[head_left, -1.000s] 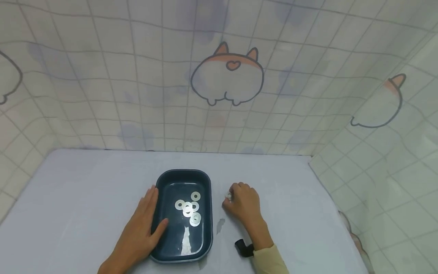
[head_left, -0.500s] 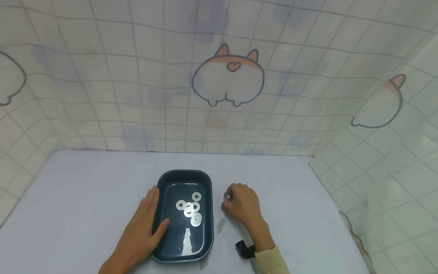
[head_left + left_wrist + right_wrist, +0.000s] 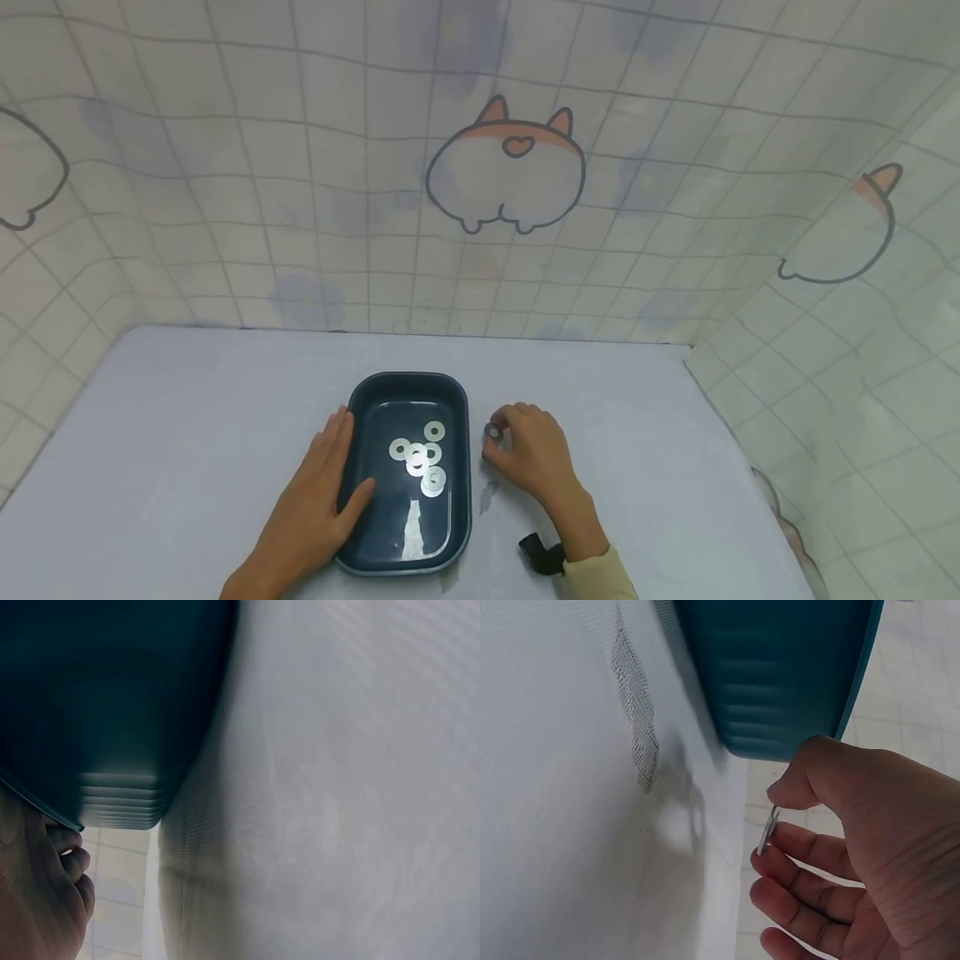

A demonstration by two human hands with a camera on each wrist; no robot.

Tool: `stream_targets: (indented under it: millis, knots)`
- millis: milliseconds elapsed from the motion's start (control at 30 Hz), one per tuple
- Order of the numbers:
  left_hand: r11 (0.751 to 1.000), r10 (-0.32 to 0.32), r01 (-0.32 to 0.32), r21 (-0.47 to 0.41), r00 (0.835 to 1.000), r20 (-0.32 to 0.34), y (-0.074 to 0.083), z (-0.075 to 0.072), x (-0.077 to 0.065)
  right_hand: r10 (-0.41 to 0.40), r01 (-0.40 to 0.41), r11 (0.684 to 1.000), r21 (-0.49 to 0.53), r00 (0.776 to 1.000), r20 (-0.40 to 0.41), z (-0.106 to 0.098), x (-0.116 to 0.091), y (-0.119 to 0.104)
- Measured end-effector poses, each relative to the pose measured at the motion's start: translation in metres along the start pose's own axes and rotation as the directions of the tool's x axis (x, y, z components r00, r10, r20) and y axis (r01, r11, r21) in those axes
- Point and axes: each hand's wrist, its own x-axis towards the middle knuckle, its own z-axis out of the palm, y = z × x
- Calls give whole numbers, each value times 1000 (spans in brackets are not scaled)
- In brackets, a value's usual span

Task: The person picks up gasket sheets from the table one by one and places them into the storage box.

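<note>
A dark blue tray (image 3: 468, 475) stands on the white table, with several flat metal washers (image 3: 432, 483) overlapping near its middle and right side. My left hand (image 3: 311, 508) lies along the tray's left rim, fingers straight outside and thumb reaching over the edge. Just right of the tray, my right hand (image 3: 536, 454) pinches a washer (image 3: 488, 427) between thumb and fingertips. The right wrist view shows that washer (image 3: 765, 832) edge-on, close to the tray's outer wall (image 3: 780, 682), with the other fingers loosely curled below.
White tablecloth (image 3: 187, 433) spreads on both sides of the tray. A gridded curtain (image 3: 337, 183) with cartoon dogs rises behind and to the sides. A black wrist mount (image 3: 540, 554) sits at the right wrist. A small grey patch (image 3: 487, 496) marks the cloth.
My right hand has shifted slightly left toward the tray, and the pinched washer now shows its round face and hole more clearly. The left hand keeps its place on the tray.
</note>
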Motion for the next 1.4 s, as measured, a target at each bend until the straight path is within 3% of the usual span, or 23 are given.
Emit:
stream_targets:
  millis: [233, 600, 1400]
  knots:
    - [1000, 5, -5, 2, 1000, -13, -1, 2, 0, -52, 52, 999, -2, 998, -22, -1, 0, -1]
    - [1000, 3, -3, 10, 1000, -10, 0, 1, 2, -62, 62, 998, 8, 998, -10, -12, -5, -12]
    - [1000, 21, -21, 7, 1000, -19, -1, 2, 1, -222, 222, 975, -15, 975, 14, -42, 2, -38]
